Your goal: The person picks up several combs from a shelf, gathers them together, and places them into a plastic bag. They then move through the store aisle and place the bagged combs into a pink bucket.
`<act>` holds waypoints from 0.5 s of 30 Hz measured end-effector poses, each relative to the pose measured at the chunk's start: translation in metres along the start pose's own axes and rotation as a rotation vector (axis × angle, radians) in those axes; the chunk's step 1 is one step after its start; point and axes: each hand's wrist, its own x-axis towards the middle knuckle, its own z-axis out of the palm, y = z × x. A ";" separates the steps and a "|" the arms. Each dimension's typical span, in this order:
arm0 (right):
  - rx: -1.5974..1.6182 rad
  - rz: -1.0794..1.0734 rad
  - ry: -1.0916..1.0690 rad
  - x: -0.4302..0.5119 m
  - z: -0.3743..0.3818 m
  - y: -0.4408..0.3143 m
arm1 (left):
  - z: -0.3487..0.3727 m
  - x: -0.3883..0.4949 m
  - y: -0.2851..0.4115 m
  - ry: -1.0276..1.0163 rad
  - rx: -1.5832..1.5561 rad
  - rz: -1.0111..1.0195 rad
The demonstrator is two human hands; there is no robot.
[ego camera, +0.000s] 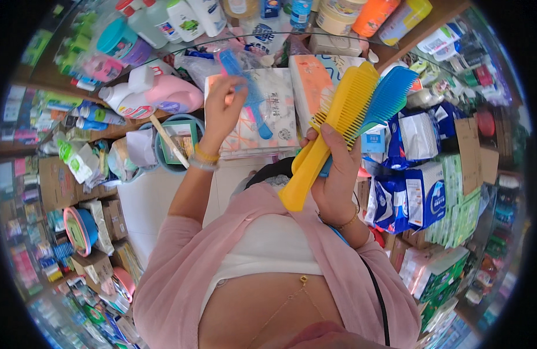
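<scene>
My right hand (338, 168) grips several plastic combs: yellow combs (329, 139) whose handles cross my palm, and a blue comb (388, 96) with a green edge behind it. To the left, a blue comb (251, 94) lies slantwise on a white tissue pack (275, 104), with a pink comb partly hidden under it. My left hand (227, 104) hovers at that comb's left side, fingers bent and thumb apart, with nothing seen in its grasp. Whether a fingertip touches the comb is unclear. A second tissue pack (305, 87) with an orange side stands behind the yellow combs.
Detergent bottles (175, 91) stand at the back left, under a glass shelf (177, 49) of toiletries. A blue bucket (198, 126) holds a green-framed item and a wooden stick (169, 141). Blue-and-white packs (425, 196) are stacked at right, cardboard boxes (57, 183) at left.
</scene>
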 end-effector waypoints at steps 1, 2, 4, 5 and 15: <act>0.007 -0.033 0.005 0.002 0.003 0.002 | -0.003 -0.009 0.007 -0.133 -0.154 -0.171; 0.014 -0.066 0.007 0.002 0.006 0.003 | -0.001 -0.021 0.016 -0.414 -0.266 -0.152; -0.041 -0.155 0.040 0.001 0.013 0.006 | 0.011 -0.041 0.035 -0.882 -0.398 -0.077; -0.055 -0.203 0.044 0.000 0.017 0.007 | 0.022 -0.048 0.044 -1.063 -0.431 0.024; -0.376 -0.684 0.088 -0.005 0.033 -0.008 | 0.084 -0.089 0.075 -1.259 -0.519 0.160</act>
